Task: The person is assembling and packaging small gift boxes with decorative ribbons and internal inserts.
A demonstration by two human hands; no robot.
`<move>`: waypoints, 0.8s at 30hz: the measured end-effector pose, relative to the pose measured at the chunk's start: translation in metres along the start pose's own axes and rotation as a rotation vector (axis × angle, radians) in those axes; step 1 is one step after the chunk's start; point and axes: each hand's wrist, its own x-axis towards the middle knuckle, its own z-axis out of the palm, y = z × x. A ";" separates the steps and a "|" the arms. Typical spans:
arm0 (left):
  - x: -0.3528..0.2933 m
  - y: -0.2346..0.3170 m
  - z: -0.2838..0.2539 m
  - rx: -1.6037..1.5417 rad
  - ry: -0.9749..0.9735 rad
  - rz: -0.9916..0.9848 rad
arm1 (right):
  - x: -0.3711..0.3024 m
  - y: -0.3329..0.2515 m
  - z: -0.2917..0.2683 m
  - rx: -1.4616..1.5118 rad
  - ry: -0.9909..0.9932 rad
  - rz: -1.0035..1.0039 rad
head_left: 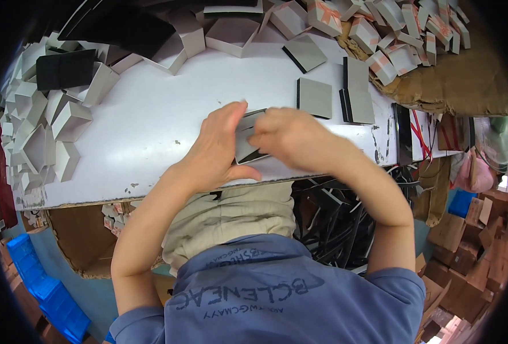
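Note:
A small open box (246,139) with a grey inside lies on the white table near its front edge. My left hand (211,149) wraps around its left side, fingers along the far end and thumb at the near end. Slightly blurred, my right hand (294,139) reaches over the right side, its fingers curled together inside the box. A dark edge shows under those fingers; what they pinch is hidden. To the right lie flat grey pads with black edges: a square one (315,97), a tilted one (305,53) and a longer piece (357,90).
White open boxes (73,121) pile up at the left and along the back, with black sheets (65,70) on top. Boxes with pink ribbon print (382,67) fill a cardboard tray (466,80) at the far right. Black strips (340,229) hang below the table's edge (93,202).

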 end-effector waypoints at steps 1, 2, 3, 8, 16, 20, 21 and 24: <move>-0.006 -0.001 -0.005 0.013 -0.030 -0.003 | 0.005 0.016 -0.009 0.112 0.040 -0.065; -0.014 -0.002 -0.010 0.027 -0.059 -0.010 | 0.008 0.038 -0.014 0.106 0.219 0.053; -0.019 -0.001 -0.018 0.036 -0.051 -0.013 | 0.011 0.062 -0.025 0.092 0.398 0.174; -0.019 0.022 -0.040 0.264 -0.275 -0.022 | -0.008 0.218 -0.060 -0.211 0.681 1.037; -0.043 -0.005 -0.027 0.023 0.004 -0.129 | 0.004 0.068 -0.034 0.050 0.758 0.625; -0.018 -0.014 -0.011 -0.283 0.095 -0.062 | 0.006 0.013 0.005 0.305 0.221 0.065; -0.011 -0.015 -0.010 -0.273 0.132 -0.008 | 0.004 0.007 0.005 0.304 0.225 0.072; -0.001 -0.001 -0.022 -0.092 -0.031 -0.107 | -0.001 -0.010 0.006 0.095 0.193 0.028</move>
